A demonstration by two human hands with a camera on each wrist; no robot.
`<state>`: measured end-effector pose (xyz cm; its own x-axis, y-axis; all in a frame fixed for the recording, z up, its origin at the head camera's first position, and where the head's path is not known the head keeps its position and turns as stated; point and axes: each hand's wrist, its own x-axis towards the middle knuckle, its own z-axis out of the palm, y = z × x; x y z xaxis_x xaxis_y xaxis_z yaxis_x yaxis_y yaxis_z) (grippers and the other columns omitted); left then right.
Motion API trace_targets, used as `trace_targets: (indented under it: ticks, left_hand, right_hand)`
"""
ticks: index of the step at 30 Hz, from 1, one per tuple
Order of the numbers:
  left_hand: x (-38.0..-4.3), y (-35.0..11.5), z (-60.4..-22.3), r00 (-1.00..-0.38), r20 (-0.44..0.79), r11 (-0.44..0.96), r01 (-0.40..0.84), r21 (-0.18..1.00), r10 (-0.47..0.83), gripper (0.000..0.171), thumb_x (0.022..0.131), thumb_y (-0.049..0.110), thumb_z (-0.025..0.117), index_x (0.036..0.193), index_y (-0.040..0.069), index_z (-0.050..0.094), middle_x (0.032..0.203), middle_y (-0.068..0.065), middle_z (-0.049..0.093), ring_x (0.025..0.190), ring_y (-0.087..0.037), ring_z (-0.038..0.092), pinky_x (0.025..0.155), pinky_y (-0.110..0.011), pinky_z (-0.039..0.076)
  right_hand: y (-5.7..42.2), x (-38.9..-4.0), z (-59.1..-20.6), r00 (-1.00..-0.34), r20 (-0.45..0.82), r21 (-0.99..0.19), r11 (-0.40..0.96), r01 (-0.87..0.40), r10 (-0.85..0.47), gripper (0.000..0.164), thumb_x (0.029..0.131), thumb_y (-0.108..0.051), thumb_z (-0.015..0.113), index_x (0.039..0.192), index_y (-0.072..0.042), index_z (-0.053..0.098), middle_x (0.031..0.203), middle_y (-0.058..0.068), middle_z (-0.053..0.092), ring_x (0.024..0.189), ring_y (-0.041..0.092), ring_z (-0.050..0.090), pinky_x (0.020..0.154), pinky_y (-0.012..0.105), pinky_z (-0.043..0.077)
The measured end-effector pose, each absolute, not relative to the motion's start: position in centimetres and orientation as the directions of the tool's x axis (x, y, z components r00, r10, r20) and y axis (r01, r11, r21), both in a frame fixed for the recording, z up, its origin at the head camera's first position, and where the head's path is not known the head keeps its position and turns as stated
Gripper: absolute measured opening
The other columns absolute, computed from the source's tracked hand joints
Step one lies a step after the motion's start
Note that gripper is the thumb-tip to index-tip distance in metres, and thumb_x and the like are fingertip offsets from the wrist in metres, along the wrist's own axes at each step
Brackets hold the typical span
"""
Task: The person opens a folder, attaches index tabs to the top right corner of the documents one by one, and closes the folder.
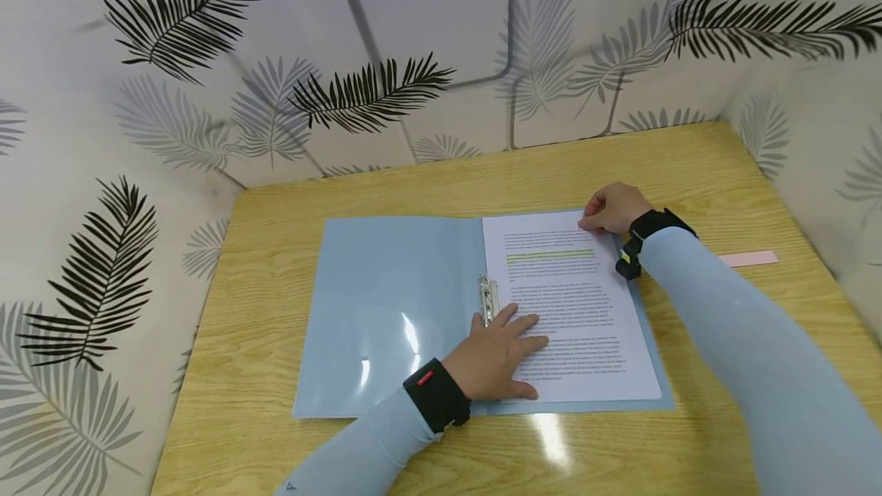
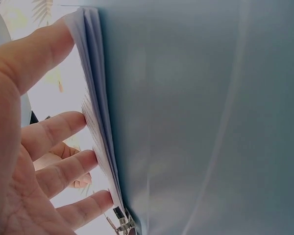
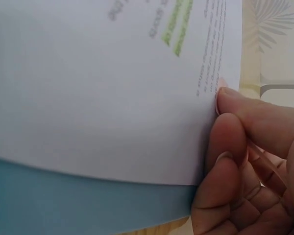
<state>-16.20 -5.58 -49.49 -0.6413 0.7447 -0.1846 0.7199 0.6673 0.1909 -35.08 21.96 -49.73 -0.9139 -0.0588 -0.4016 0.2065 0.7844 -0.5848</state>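
A light blue folder (image 1: 386, 289) lies spread on the table, with a stack of printed paper (image 1: 572, 312) on its right side. A metal clip (image 1: 488, 297) sits along the fold. My left hand (image 1: 492, 358) rests on the lower left of the top page, fingers spread; in the left wrist view its fingertips (image 2: 90, 156) touch the paper edges. At the page's upper right corner, my right hand (image 1: 613, 209) pinches the edge between thumb and curled fingers, seen closely in the right wrist view (image 3: 225, 122). Any small thing between those fingertips is hidden.
A pink strip (image 1: 749, 259) lies on the wooden table (image 1: 262, 266) to the right, partly behind the right forearm. Yellow-green highlighting (image 1: 551, 256) marks lines on the page. Leaf-patterned walls (image 1: 413, 113) border the table at the back and sides.
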Motion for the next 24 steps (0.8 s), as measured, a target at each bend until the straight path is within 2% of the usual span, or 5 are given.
trace_targets:
  ticks: [9, 24]
  left_hand:
    - [-16.31, -5.43, -49.15, -0.639, -0.220, 0.676, 0.709, 0.202, 0.737, 0.080, 0.074, 0.063, 0.072, 0.141, 0.027, 0.050, 0.153, -0.001, 0.034, 0.143, -0.032, 0.022, 0.094, -0.068, 0.034]
    - [-16.33, -5.46, -49.11, -0.638, -0.208, 0.670, 0.717, 0.193, 0.742, 0.079, 0.073, 0.063, 0.072, 0.140, 0.026, 0.052, 0.152, -0.001, 0.036, 0.142, -0.032, 0.024, 0.092, -0.069, 0.036]
  right_hand:
    - [22.19, -35.54, -50.11, -0.914, -0.400, -0.578, 0.792, 0.198, -0.064, 0.021, 0.085, -0.018, 0.075, 0.096, -0.003, 0.066, 0.091, 0.015, 0.062, 0.081, 0.030, 0.055, 0.068, 0.035, 0.042]
    - [22.02, -35.37, -49.64, -0.909, -0.413, -0.577, 0.790, 0.208, -0.063, 0.022, 0.086, -0.019, 0.075, 0.095, -0.002, 0.066, 0.091, 0.015, 0.061, 0.082, 0.030, 0.054, 0.068, 0.035, 0.041]
